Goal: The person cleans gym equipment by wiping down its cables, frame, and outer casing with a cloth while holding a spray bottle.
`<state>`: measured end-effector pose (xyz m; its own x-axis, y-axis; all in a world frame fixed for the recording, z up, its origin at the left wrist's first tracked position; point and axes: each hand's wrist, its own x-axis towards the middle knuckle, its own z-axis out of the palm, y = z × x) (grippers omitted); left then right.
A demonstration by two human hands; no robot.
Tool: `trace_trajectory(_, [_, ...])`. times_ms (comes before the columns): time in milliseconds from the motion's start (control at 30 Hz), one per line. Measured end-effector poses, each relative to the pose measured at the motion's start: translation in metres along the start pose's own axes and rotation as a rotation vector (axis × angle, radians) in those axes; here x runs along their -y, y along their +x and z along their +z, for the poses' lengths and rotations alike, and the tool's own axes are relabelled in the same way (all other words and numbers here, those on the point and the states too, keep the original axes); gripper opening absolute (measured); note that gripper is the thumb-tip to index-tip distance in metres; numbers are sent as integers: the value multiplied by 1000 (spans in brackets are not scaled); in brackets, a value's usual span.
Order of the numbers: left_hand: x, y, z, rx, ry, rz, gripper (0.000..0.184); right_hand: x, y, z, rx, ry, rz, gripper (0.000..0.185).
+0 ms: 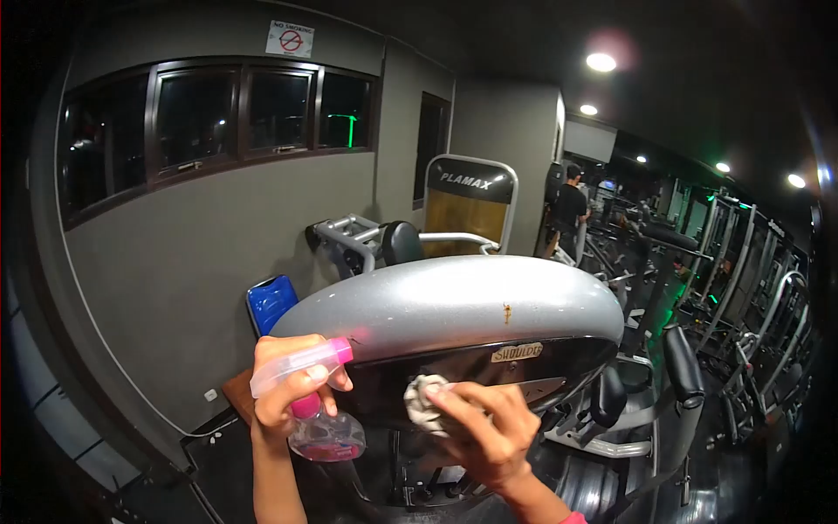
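My left hand (pixel 292 389) is closed around the neck of a clear spray bottle (pixel 325 438) with a pink and translucent nozzle and a little pink liquid at the bottom. The nozzle points right, toward the machine. My right hand (pixel 493 428) pinches a crumpled pale cloth (pixel 427 404) in front of the machine's black lower panel. Above both hands spans the rounded silver cover (pixel 436 301) of the gym machine, with a small brown mark on it. A label reading "SHOULDER" (pixel 517 352) is on the black panel.
Behind the cover stands a machine marked PLAMAX (pixel 465 183). A blue chair back (pixel 272 301) is at the left, by the grey wall. Black padded machine parts (pixel 683 367) are on the right. Farther back, a person in black (pixel 571 205) stands among equipment.
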<state>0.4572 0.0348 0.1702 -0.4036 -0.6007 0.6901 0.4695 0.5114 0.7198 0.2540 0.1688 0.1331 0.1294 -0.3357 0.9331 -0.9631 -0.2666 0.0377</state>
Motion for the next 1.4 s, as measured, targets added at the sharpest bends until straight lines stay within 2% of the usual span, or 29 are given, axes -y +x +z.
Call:
trace_trajectory(167, [9,-11,0,-22,39,44,41,-20,0,-25,-108,-5,125,58])
trace_trajectory(267, [25,-25,6,-5,105,79,49,-11,6,-17,15,5,-6,54])
trace_trajectory(367, [36,-39,16,18,40,19,42,-4,4,3,106,14,-166,47])
trace_trajectory(433, [47,-43,21,12,-14,6,43,-7,2,2,107,17,-177,48])
trace_trajectory(500, [53,-46,23,6,-9,47,42,-14,3,-15,154,19,-90,49])
trace_trajectory(567, [53,-46,23,2,7,50,42,-20,-2,-28,123,47,20,58])
trace_trajectory(667, [54,-46,21,14,-19,54,39,-30,-7,-37,-20,25,130,60])
trace_trajectory(767, [56,-48,22,-16,-79,7,38,-22,-6,-26,-66,-10,67,56])
trace_trajectory(933, [58,-48,22,-26,-99,10,43,-12,-20,8,21,1,-89,52])
trace_trajectory(1033, [58,-48,20,-21,-89,12,43,-22,-28,-6,50,9,-66,54])
trace_trajectory(1233, [60,-49,15,40,-62,40,40,-33,-37,-19,-147,20,121,55])
trace_trajectory(1400, [58,-48,15,53,-38,49,40,-10,-44,22,-42,24,-51,54])
